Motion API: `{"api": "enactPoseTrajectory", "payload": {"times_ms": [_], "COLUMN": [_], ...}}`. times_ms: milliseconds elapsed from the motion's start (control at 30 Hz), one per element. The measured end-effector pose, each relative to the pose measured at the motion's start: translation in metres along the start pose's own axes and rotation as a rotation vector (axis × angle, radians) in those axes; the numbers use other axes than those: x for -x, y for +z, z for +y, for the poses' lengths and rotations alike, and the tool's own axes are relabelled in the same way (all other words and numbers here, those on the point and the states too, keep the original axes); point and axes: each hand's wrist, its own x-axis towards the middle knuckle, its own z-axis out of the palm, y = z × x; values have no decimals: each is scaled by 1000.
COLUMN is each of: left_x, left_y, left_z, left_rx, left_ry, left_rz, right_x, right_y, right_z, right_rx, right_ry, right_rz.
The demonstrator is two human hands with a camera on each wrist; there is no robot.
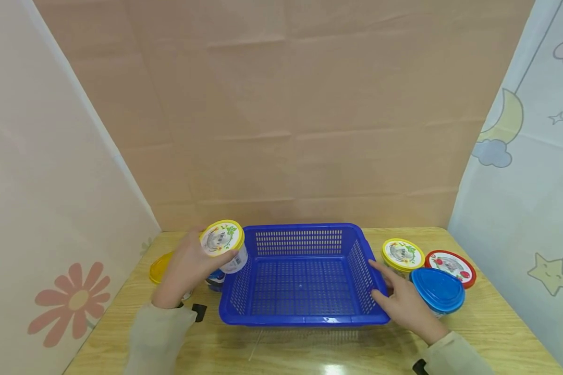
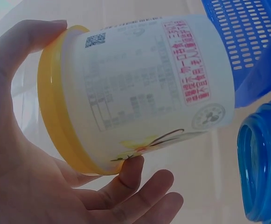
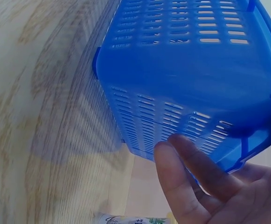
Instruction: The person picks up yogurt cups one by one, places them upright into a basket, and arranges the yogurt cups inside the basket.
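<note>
My left hand [image 1: 187, 265] grips a white tub with a yellow lid [image 1: 222, 238] above the left edge of the blue basket [image 1: 305, 319]. In the left wrist view, thumb and fingers of the hand [image 2: 46, 177] are around the lid end of the tub [image 2: 140, 88], which lies sideways in that picture. My right hand [image 1: 408, 307] is at the basket's right rim, thumb on the near side of the rim and fingers along its outside. The right wrist view has the fingertips of the hand [image 3: 219, 191] against the outer wall of the basket [image 3: 172, 70]. The basket holds nothing.
Right of the basket stand a yellow-lidded tub [image 1: 403, 253], a red-lidded tub [image 1: 450, 266] and a blue-lidded container [image 1: 438, 289]. Left of it are a yellow lid [image 1: 159, 267], partly behind my left hand, and a blue container [image 1: 215, 280]. Cloth walls enclose the wooden table [image 1: 234, 349].
</note>
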Motion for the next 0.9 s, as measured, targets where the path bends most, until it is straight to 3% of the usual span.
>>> {"api": "enactPoseTrajectory", "payload": {"times_ms": [533,900], "left_x": [-14,-27], "left_y": [9,18], "left_z": [9,15], "left_rx": [-16,-30], "left_ry": [-28,1], "left_rz": [-30,-52], "right_x": [2,2], "right_y": [-1,0], "right_z": [-2,-3], "right_rx": [-5,5], "right_ry": [-22,-5], "right_rz": [15,13]}}
